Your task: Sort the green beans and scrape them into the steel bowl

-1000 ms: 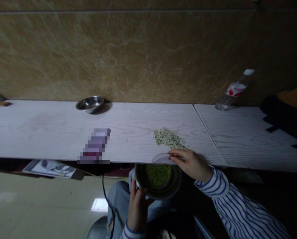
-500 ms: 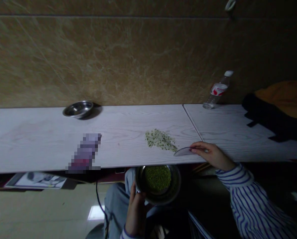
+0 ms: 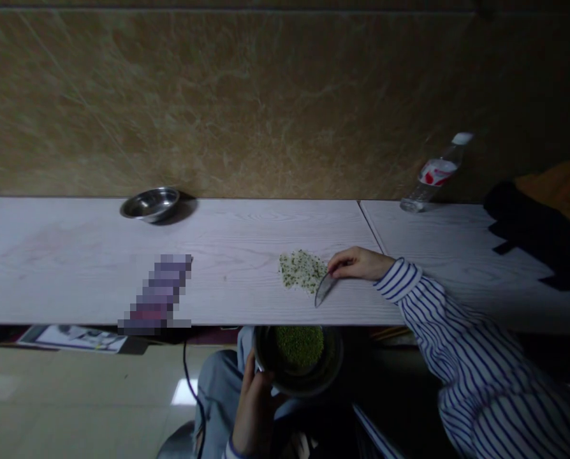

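Note:
My left hand grips the left rim of a metal bowl, which sits below the table's front edge, above my lap. Small green beans, like mung beans, lie in the bowl. Pinched in my right hand is a thin see-through plastic piece with a curved edge. It stands tilted, its edge down at the right side of a spread pile of white grains mixed with green bits on the table. Part of my left hand's fingers is hidden by the bowl.
An empty-looking metal dish stands at the back left of the pale wooden table. A blurred-out flat object lies at the front left. A clear bottle stands by the wall, with dark and orange cloth at the right.
My right hand first moved right with the plastic piece, away from the table's front edge above the bowl, then back left to the pile. My left hand keeps hold of the bowl.

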{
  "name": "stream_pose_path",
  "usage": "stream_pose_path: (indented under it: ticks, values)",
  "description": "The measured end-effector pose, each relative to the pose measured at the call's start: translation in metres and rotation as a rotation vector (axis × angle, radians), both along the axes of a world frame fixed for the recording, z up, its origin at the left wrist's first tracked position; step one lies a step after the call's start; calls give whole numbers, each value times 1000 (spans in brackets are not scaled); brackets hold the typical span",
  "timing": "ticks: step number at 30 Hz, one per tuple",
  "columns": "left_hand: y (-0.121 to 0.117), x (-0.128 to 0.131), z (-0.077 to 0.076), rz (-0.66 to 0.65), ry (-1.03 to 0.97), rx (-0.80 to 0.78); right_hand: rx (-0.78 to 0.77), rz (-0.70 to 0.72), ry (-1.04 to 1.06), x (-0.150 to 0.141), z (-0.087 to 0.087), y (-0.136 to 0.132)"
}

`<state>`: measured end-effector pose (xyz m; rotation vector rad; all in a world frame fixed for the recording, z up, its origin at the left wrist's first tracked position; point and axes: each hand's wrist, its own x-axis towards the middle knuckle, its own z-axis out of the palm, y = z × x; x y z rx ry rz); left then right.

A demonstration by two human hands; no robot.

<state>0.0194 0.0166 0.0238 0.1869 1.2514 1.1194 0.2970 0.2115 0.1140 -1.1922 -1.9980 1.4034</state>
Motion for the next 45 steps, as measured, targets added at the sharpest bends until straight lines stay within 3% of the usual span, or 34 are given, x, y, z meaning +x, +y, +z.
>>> stream_pose_path:
  ticks: [10, 17, 22, 26, 30, 36, 45]
  values:
    - [5, -2, 8, 19, 37, 20, -22, 19, 34, -29, -3, 33]
    - [11, -4, 4, 31, 7, -9, 46, -6, 25, -36, 0, 39]
    - [11, -4, 4, 40, -31, -16, 200, -210, 20, -30, 0, 16]
    - [13, -3, 5, 34, -32, -17, 367, -437, -27, -29, -6, -16]
    - [15, -4, 6, 18, -41, -25, 424, -578, -25, -31, -14, -49]
    - [14, -8, 0, 18, -90, -39, 475, -610, -153, -27, -21, -78]
    - [13, -9, -3, 33, -93, -36, 546, -542, -251, -26, -17, -80]
